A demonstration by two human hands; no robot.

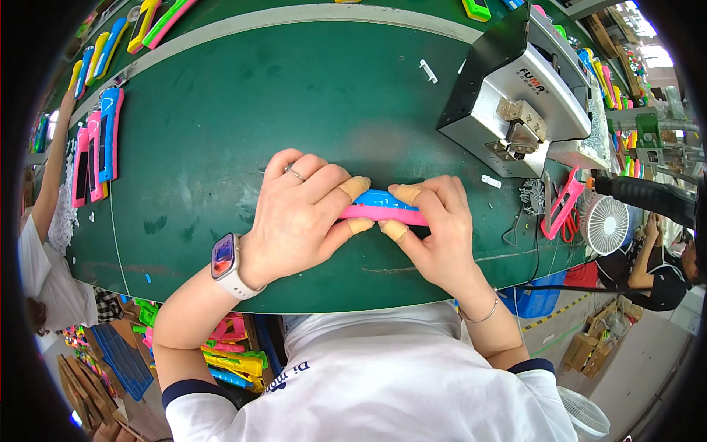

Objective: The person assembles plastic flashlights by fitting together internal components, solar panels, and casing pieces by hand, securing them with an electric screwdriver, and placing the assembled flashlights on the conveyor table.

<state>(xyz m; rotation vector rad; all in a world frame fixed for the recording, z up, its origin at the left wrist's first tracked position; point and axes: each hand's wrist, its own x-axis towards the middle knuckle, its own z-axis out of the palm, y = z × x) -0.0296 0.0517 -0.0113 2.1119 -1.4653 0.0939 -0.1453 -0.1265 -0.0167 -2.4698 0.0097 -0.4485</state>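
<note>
A long plastic casing, blue on its far side and pink on its near side (381, 212), is held level in front of my body, above the green table. My left hand (302, 206) pinches its left part, thumb on the near side and fingers on the far side. Gripping the right part in the same way is my right hand (442, 228). The thumbs almost meet at the middle of the pink side. Tan tape wraps several of my fingertips and thumbs. Both ends of the casing are hidden by my hands.
Similar coloured casings (110, 136) lie at the left. A metal bench machine (508, 103) stands at the right, near a pink frame (564, 204) and a small white fan (607, 225). Small white parts (428, 71) dot the green table (243, 88). Other people sit at both sides.
</note>
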